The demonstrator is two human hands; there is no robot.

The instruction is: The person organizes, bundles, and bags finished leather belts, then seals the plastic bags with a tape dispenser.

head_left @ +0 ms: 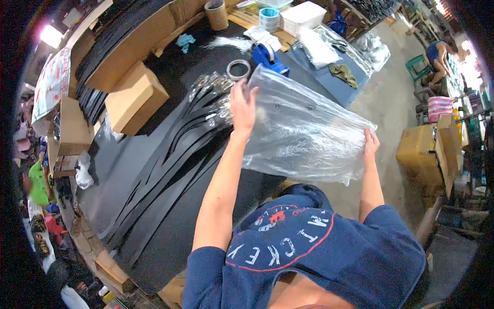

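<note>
A large clear plastic bag (309,129) is spread between my two hands. My left hand (242,108) grips its left edge, thumb and fingers closing on the film. At the bag's right end, my right hand (371,143) holds a corner with curled fingers. Close beside my left hand lies a bundle of black belts (177,134), their shiny metal buckles gathered at the upper end and partly wrapped in film. The straps fan out toward the lower left. A roll of tape (238,70) lies just above my left hand.
The belts lie on a dark-covered table (170,252). A cardboard box (135,98) stands at its left, a cardboard tube (216,14) at the back. A white container (303,18) stands at the back right. On the floor right is a larger carton (421,154). Another person (440,59) sits beyond.
</note>
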